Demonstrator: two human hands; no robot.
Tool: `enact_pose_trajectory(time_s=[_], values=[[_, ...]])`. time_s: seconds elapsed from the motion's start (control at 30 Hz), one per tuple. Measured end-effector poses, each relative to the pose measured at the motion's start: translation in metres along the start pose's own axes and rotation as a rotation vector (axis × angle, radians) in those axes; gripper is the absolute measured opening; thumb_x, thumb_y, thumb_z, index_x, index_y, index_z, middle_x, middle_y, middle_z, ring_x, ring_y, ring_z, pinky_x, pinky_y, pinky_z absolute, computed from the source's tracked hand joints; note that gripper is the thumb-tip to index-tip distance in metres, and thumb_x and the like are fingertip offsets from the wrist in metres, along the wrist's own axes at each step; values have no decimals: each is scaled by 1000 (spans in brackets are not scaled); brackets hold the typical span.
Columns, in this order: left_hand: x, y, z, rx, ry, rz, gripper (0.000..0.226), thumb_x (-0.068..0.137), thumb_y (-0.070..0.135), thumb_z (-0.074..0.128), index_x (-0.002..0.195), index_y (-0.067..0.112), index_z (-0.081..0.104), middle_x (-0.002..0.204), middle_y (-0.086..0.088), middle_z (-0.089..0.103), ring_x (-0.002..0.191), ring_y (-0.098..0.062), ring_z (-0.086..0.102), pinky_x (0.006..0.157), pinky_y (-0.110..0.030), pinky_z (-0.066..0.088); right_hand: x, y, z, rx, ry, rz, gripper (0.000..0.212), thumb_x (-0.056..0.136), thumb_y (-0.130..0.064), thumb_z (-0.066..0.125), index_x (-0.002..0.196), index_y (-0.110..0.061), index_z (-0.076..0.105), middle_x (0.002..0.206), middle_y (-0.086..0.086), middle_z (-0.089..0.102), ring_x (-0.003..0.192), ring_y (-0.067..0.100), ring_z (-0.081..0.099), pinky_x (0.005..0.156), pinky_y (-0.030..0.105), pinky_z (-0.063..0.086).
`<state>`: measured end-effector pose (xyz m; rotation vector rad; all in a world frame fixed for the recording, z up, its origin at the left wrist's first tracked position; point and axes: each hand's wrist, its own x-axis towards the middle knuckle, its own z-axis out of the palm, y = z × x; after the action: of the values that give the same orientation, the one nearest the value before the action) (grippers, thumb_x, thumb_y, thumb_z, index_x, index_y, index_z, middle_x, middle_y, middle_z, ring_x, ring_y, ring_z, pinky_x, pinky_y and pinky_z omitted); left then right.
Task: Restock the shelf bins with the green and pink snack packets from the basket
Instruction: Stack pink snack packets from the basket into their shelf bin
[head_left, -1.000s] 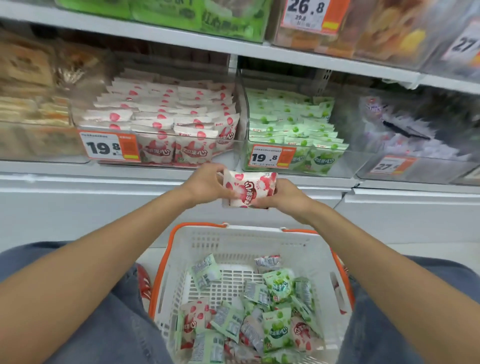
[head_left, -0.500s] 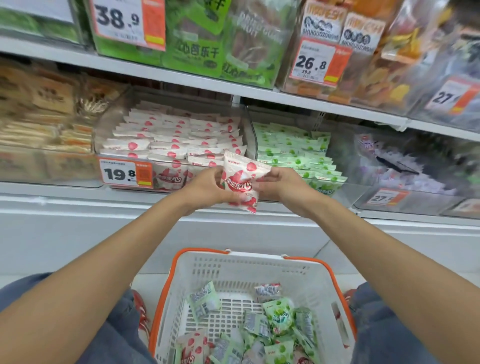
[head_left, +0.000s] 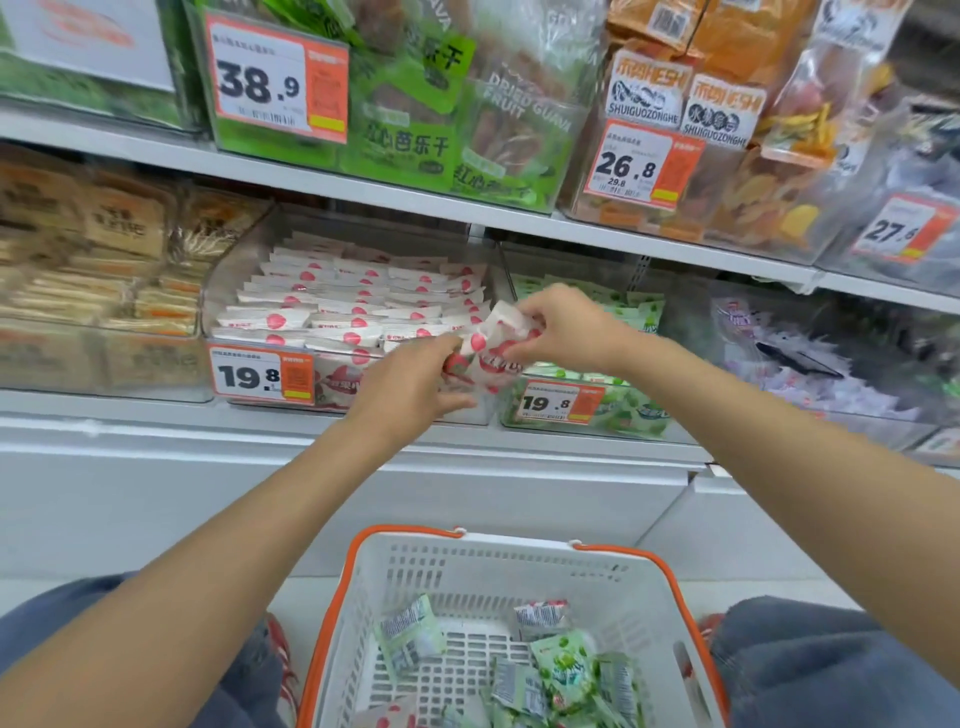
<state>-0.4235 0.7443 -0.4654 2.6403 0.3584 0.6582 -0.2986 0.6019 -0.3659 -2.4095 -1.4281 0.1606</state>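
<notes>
Both hands grip a pink packet (head_left: 488, 349) at the pink bin's (head_left: 223, 291) front right corner: left hand (head_left: 410, 384) below, right hand (head_left: 563, 327) above.

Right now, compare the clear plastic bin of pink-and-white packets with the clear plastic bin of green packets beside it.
The clear plastic bin of pink-and-white packets sits left; the clear plastic bin of green packets sits right. The pink bin's rows show plainly; the green bin is partly hidden behind the right hand and the pink-and-white packets it pinches. Both are transparent, share one shelf and carry 19.8 price tags.
</notes>
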Motion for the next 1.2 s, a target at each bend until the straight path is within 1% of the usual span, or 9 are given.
enact_pose_trajectory(time_s=[0.1, 0.2, 0.3, 0.4, 0.5, 0.67, 0.8, 1.03, 1.2], values=[[8, -14, -16, 260, 104, -33, 56, 90, 57, 55, 133, 23, 50, 126, 0, 58, 118, -24, 50, 90, -38, 40, 23, -2, -22, -57, 137, -69, 8, 79, -13, 76, 80, -11, 68, 68, 1, 59, 64, 14, 50, 57, 28, 36], [11, -33, -13, 414, -69, -43, 65, 94, 63, 31, 146, 24, 37, 148, 1, 43, 137, -22, 36, 109, -45, 28, 45, 2, -26, -251, 102, -135, 7, 81, -10, 72, 77, -8, 66, 70, 4, 62, 70, 21, 54, 60, 33, 39], [8, -40, -5, 492, -200, -60, 72, 95, 65, 22, 154, 23, 20, 157, -1, 29, 145, -20, 24, 115, -48, 20, 63, 4, -17, -369, 13, -153, 36, 80, -10, 69, 56, -21, 44, 59, -5, 46, 61, 18, 44, 54, 33, 31], [9, -38, -2, 525, -230, -94, 77, 94, 67, 19, 156, 22, 8, 162, -3, 15, 149, -21, 13, 118, -51, 13, 80, 8, -4, -434, -45, -130, 23, 79, -10, 66, 63, -18, 52, 67, 2, 55, 68, 23, 51, 62, 33, 42], [8, -35, 0, 563, -243, -119, 80, 94, 68, 20, 156, 21, 3, 164, -5, 8, 151, -22, 7, 118, -53, 11, 91, 11, 10, -471, -113, -100, 13, 77, -6, 64, 68, -10, 56, 70, 8, 58, 66, 26, 52, 61, 33, 42], [9, -31, 5, 573, -258, -165, 82, 95, 67, 24, 156, 20, -1, 164, -7, 3, 151, -24, 2, 119, -56, 9, 102, 11, 29, -461, -147, -49, 33, 81, -1, 62, 59, -12, 40, 62, 4, 44, 63, 25, 44, 55, 31, 34], [10, -31, 5, 569, -263, -165, 82, 95, 67, 25, 156, 20, -2, 164, -8, 3, 151, -25, 2, 119, -56, 9, 105, 7, 54, -487, -219, -18, 20, 84, -7, 63, 73, -10, 48, 76, 4, 49, 80, 26, 52, 66, 29, 39], [11, -31, 8, 549, -267, -174, 83, 95, 67, 27, 156, 18, -3, 164, -9, 2, 151, -25, 1, 119, -58, 8, 102, 6, 49, -525, -168, 22, 32, 84, -2, 57, 61, -13, 37, 67, 3, 42, 71, 25, 47, 53, 26, 34], [13, -29, 7, 544, -282, -182, 83, 96, 65, 30, 156, 19, -3, 164, -9, 2, 151, -27, 1, 119, -58, 8, 96, 5, 66, -606, -115, 64, 25, 86, 2, 52, 70, -11, 38, 72, 4, 38, 77, 28, 49, 64, 32, 39]])
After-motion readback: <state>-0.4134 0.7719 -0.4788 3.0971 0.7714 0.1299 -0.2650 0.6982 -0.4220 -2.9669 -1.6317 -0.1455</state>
